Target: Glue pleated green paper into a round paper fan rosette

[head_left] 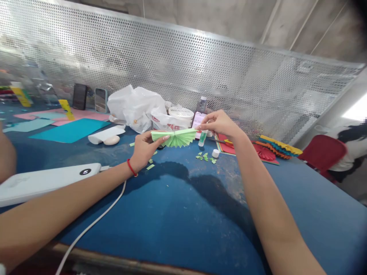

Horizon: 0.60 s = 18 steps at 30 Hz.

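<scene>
Two hands are holding a green pleated paper fan (174,138) above the blue counter (309,198), half-spread, folds radiating. Left hand (145,149) is gripping the fan's left end, fingers curled, thumb (164,137) pressing on top; grip is pressed together on the paper. Red string bracelet (132,167) is sitting on that wrist. Right hand (220,124) is pinching the fan's right end between thumb and fingertips (199,128).

Just right of the fan, a glue stick (202,139) is lying tilted, with a white cap (215,153) and green paper scraps (205,157) below it. Further right, yellow-handled scissors (228,142) are resting on red paper (225,147), and a red paper fan (265,152) and a multicolour pleated fan (278,149) are lying side by side.

Behind the fan, a white plastic bag (134,107) and a clear bottle (201,105) are standing near a perforated metal panel (183,65). Left of the fan, teal card (70,130) is lying over pink card (88,115), two phones (79,96) are propped up behind them, and a white power bank (43,183) with a white cable (94,221) is lying nearer the camera. Far right, another person (348,147) is showing beyond a red chair (322,152)
</scene>
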Each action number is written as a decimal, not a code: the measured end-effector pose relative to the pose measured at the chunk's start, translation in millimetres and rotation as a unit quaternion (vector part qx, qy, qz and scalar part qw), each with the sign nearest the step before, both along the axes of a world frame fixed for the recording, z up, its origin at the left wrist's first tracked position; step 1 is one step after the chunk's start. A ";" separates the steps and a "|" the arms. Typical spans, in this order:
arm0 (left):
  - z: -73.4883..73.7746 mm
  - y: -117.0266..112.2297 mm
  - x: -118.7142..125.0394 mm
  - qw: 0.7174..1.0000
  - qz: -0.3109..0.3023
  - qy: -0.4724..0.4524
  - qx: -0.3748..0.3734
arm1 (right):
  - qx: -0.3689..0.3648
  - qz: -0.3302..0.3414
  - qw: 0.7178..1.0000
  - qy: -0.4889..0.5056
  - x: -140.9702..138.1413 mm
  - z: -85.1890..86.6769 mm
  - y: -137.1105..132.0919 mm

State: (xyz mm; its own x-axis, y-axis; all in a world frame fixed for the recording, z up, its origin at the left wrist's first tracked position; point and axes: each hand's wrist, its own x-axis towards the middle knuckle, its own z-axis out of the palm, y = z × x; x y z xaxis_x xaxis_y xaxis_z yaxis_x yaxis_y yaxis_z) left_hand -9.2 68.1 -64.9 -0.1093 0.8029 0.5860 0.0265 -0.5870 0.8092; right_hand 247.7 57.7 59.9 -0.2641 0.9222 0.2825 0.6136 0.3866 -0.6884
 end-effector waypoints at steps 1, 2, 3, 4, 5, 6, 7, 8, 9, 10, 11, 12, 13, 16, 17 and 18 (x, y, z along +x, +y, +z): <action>0.0 -1.2 0.1 1.000 0.004 0.015 0.006 | 0.008 -0.004 1.000 -0.012 -0.3 1.3 -0.7; -0.2 -2.4 0.5 0.999 0.007 0.030 0.011 | 0.019 -0.007 1.000 -0.023 -0.6 2.6 -1.5; -0.4 -3.5 1.1 0.999 0.009 0.045 0.016 | 0.033 -0.007 0.999 -0.033 -1.0 3.8 -2.4; -0.8 -4.6 1.8 0.998 0.010 0.060 0.020 | 0.046 -0.003 0.998 -0.039 -1.4 5.1 -3.6; -1.3 -5.4 2.5 0.997 0.011 0.074 0.023 | 0.055 0.005 0.998 -0.039 -2.1 6.4 -5.3; -1.8 -6.2 3.2 0.996 0.012 0.087 0.026 | 0.061 0.016 0.997 -0.036 -3.0 7.8 -7.7; -2.4 -6.8 3.7 0.995 0.013 0.100 0.028 | 0.064 0.031 0.997 -0.031 -4.3 9.3 -10.6; -3.0 -7.3 4.0 0.993 0.015 0.111 0.031 | 0.067 0.051 0.996 -0.025 -5.7 10.9 -13.9; -3.5 -7.8 4.2 0.992 0.016 0.121 0.033 | 0.070 0.071 0.995 -0.020 -7.3 12.6 -17.5; -4.1 -8.3 4.3 0.991 0.016 0.130 0.036 | 0.072 0.092 0.993 -0.017 -8.8 14.2 -21.0; -4.5 -8.8 4.3 0.990 0.016 0.138 0.039 | 0.072 0.114 0.991 -0.013 -10.3 15.7 -24.3; -4.9 -9.5 4.3 0.989 0.014 0.144 0.042 | 0.068 0.135 0.988 -0.011 -11.7 16.8 -27.0; -5.3 -10.2 4.4 0.988 0.011 0.150 0.045 | 0.063 0.153 0.986 -0.006 -12.8 17.6 -29.0; -5.6 -13.0 5.4 0.983 -0.003 0.169 0.064 | 0.053 0.192 0.980 0.011 -16.1 17.6 -31.0; -5.6 -14.2 6.1 0.982 -0.008 0.175 0.073 | 0.057 0.201 0.978 0.016 -17.3 16.9 -30.7; -5.4 -15.5 6.7 0.980 -0.013 0.180 0.082 | 0.064 0.207 0.976 0.019 -18.7 16.1 -30.1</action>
State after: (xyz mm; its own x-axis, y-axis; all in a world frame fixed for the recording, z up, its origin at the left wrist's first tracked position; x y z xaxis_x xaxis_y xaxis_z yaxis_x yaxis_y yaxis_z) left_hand -2.5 52.6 -70.3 0.1469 0.6951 0.7038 0.2770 -0.7119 0.6453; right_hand 229.0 27.6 76.0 -0.5944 0.6944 0.4056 0.3608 0.6810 -0.6372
